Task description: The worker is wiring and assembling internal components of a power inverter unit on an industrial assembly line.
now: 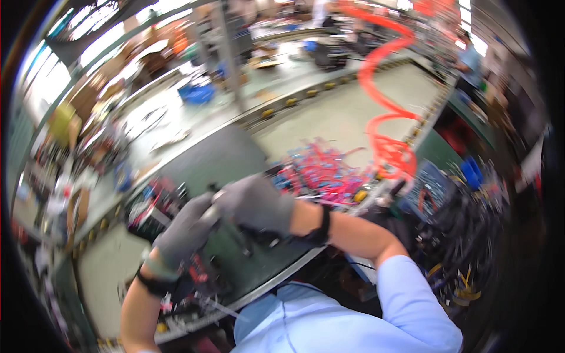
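Both my hands wear grey gloves and meet over a dark green work mat (220, 156), blurred by motion. My left hand (185, 229) is closed, its fingertips against a small pale thing I cannot make out. Right beside it, my right hand (256, 203) is curled shut, and what it grips is hidden by the glove. A dark, thin, rod-like piece (240, 240) shows just below the right hand; whether it is held cannot be told. Past the right hand lies a heap of small pink and blue parts (323, 173).
A bright orange coiled hose (371, 76) hangs down at the right of the bench. Black cables (453, 235) and a blue bin (471, 172) are at the right. Dark and red parts (154, 206) sit left of my hands. Another person (469, 65) stands far right.
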A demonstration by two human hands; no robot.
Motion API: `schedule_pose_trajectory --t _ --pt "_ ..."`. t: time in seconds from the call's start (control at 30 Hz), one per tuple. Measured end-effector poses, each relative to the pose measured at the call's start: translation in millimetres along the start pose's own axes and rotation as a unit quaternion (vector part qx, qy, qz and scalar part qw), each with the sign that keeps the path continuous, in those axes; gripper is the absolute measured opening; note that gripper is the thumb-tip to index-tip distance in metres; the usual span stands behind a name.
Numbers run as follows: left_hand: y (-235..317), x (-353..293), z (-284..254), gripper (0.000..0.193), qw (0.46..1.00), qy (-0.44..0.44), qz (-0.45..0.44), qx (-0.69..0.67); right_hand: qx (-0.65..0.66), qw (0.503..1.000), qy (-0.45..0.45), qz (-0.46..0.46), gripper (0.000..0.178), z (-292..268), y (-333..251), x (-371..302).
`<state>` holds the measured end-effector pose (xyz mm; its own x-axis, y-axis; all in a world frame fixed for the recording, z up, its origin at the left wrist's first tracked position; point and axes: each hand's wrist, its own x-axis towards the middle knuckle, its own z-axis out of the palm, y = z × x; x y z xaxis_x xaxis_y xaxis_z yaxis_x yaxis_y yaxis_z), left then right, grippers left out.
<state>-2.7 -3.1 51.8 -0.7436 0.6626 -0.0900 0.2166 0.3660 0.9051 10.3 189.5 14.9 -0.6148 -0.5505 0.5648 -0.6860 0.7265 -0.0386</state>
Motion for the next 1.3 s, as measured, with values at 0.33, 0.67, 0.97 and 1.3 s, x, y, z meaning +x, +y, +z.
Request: schedule_pose_trajectory --t 0.33,0.67,0.97,1.3 --pt "-101 5 -13 0.025 0.956 0.080 -0.091 0.268 0.065 0.991 -0.004 0.117 0.025 31 25 -23" --pt "-107 -2 -6 0.024 0.979 0.088 -0.090 0.160 0.065 0.990 -0.033 0.123 0.024 35 20 -30" --pt "-99 -5 -1 0.024 0.974 0.099 -0.048 0.197 0.067 0.988 -0.034 0.132 0.024 32 17 -27" --pt "-82 17 -19 0.016 0.920 -0.028 0.038 0.389 0.156 0.976 -0.086 0.125 0.025 46 21 -11"
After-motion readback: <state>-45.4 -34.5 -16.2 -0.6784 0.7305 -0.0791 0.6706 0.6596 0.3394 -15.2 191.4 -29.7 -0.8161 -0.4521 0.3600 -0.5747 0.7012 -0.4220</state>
